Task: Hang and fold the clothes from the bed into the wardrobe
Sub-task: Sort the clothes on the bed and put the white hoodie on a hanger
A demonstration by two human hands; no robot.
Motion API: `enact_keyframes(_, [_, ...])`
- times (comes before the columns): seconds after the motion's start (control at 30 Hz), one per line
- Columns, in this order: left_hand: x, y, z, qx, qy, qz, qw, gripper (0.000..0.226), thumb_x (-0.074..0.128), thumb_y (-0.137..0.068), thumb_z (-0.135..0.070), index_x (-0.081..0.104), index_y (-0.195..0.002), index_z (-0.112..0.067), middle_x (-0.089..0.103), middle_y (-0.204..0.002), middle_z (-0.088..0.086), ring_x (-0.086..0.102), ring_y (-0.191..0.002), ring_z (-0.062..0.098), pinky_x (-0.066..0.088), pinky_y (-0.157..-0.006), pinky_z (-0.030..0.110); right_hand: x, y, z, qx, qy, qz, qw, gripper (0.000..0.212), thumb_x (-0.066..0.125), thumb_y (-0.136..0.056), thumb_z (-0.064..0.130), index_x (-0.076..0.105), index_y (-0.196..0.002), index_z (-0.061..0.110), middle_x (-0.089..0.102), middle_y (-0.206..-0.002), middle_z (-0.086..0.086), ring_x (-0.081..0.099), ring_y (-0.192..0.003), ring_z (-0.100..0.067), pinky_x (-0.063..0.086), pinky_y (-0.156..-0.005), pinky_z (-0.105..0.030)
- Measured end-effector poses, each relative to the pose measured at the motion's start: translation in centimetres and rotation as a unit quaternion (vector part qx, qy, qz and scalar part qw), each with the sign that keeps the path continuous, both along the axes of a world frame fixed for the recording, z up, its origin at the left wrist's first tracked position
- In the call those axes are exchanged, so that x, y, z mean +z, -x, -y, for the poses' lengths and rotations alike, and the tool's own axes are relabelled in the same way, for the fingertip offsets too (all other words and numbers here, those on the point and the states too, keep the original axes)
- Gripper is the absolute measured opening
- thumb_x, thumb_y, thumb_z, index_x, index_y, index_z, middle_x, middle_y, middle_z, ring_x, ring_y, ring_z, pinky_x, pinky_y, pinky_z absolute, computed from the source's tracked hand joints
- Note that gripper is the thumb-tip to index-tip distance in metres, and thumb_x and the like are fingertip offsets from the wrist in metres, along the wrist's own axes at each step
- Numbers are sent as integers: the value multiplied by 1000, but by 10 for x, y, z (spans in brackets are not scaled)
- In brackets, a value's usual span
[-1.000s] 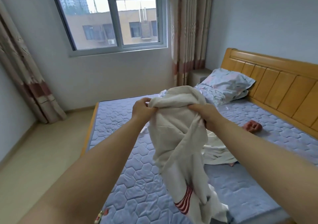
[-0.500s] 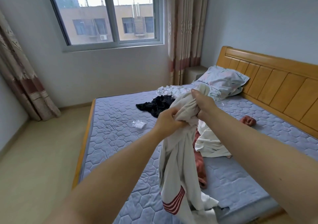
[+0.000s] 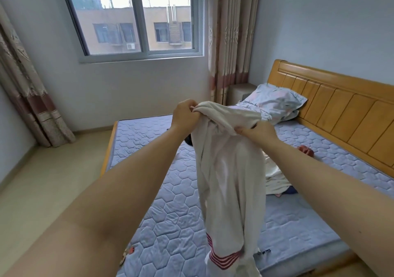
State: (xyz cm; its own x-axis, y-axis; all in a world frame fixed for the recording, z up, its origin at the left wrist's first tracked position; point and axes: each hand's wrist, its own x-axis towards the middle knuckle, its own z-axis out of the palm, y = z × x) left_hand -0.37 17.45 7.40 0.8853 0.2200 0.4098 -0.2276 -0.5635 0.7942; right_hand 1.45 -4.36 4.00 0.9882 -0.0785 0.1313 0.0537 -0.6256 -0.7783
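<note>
The person holds a white top (image 3: pixel 230 181) up in the air over the bed (image 3: pixel 166 202). The left hand (image 3: pixel 185 114) grips one end of the top's upper edge, with its fingers curled tight around the cloth. The right hand (image 3: pixel 258 131) pinches the other end, a bit lower down. The rest of the top hangs down between the two arms, and its red stripes (image 3: pixel 221 257) show near the bottom.

Half a second ago the two hands were close together and the cloth was all bunched up. Now the hands are apart and the upper edge is stretched out between them. The left hand is also higher than it was. So the top is opening up. I think the person is looking for the right way round, so it can be hung or folded.

More clothes lie on the bed: a cream piece (image 3: pixel 275 176) just past the right arm, and a small red thing (image 3: pixel 306 150) near the wooden headboard (image 3: pixel 341 114). A black piece (image 3: pixel 188 142) was easy to see before, and now only a bit peeks out by the left wrist. A pillow (image 3: pixel 277 104) sits at the head of the bed.

No wardrobe shows here, so nothing is put away yet. The job looks like it is only starting.
</note>
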Motion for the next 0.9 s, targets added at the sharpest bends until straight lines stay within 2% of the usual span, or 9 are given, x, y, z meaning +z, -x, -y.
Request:
enact_keyframes(0.13, [10, 2, 7, -23, 23, 3, 999, 16, 52, -82, -2, 60, -75, -14, 52, -60, -4, 39, -55, 5, 32, -47, 13, -8, 0, 17, 3, 220, 7, 975, 30, 71, -78, 35, 61, -85, 8, 54, -86, -5, 60, -92, -30, 40, -66, -30])
enact_keyframes(0.2, [11, 4, 13, -42, 41, 0, 998, 20, 50, -83, 0, 58, -73, -15, 50, -59, -3, 38, -55, 6, 30, -45, 9, -7, 0, 8, 81, 73, 68, 992, 48, 77, -73, 22, 58, -116, 11, 54, -109, -4, 56, -104, -26, 46, -71, -32])
enact_keyframes(0.3, [8, 7, 25, -93, -7, -19, 995, 22, 51, -82, 1, 66, -82, -15, 58, -71, 0, 47, -65, 8, 39, -57, 15, -2, 4, -19, 211, -94, 7, 973, 105, 80, -67, 4, 19, -150, 25, 43, -132, 4, 47, -118, -15, 50, -87, -32])
enact_keyframes(0.37, [1, 11, 31, -121, -45, -39, 991, 24, 51, -82, 3, 67, -80, -14, 56, -67, -5, 47, -64, 5, 39, -58, 20, -7, -2, -31, 242, -13, -4, 970, 86, 79, -62, 3, 44, -139, 21, 59, -122, 0, 58, -111, -19, 52, -91, -38])
enact_keyframes(0.43, [-7, 12, 28, -100, -55, -36, 993, 21, 50, -82, 2, 61, -74, -14, 48, -61, -9, 42, -61, 5, 35, -57, 22, -10, -5, -35, 180, 110, -8, 977, 39, 75, -67, 12, 68, -105, 9, 69, -100, -10, 64, -98, -27, 53, -82, -37])
enact_keyframes(0.63, [-21, 11, 6, -100, -217, -120, 964, 31, 78, -75, -26, 50, -62, -20, 46, -63, -7, 42, -62, 9, 33, -55, 25, -4, -5, -35, -26, 148, 141, 979, 7, 53, -80, 14, 52, -85, 10, 64, -94, -16, 60, -90, -38, 44, -71, -37])
enact_keyframes(0.73, [-27, 11, -4, -95, -340, -216, 910, 24, 75, -75, -22, 53, -68, -18, 47, -64, -6, 46, -63, 13, 34, -51, 22, -6, -6, -33, -39, 136, 164, 976, 10, 52, -82, 15, 45, -89, 13, 64, -90, -15, 59, -87, -38, 43, -70, -38])
enact_keyframes(0.8, [-36, 12, -16, -117, -352, -292, 882, 21, 71, -77, -14, 54, -65, -15, 45, -60, -3, 44, -59, 13, 35, -46, 19, -9, -5, -21, -30, 261, 188, 946, 21, 50, -85, 14, 48, -106, 10, 64, -96, -15, 62, -89, -37, 40, -68, -36])
enact_keyframes(0.9, [-49, 13, -26, -75, -303, -268, 911, 25, 56, -77, -4, 49, -54, -14, 42, -56, 3, 40, -56, 17, 34, -47, 20, -21, -3, -4, 3, 459, 175, 871, 35, 47, -91, 12, 48, -124, 3, 63, -112, -16, 64, -99, -34, 46, -76, -37])
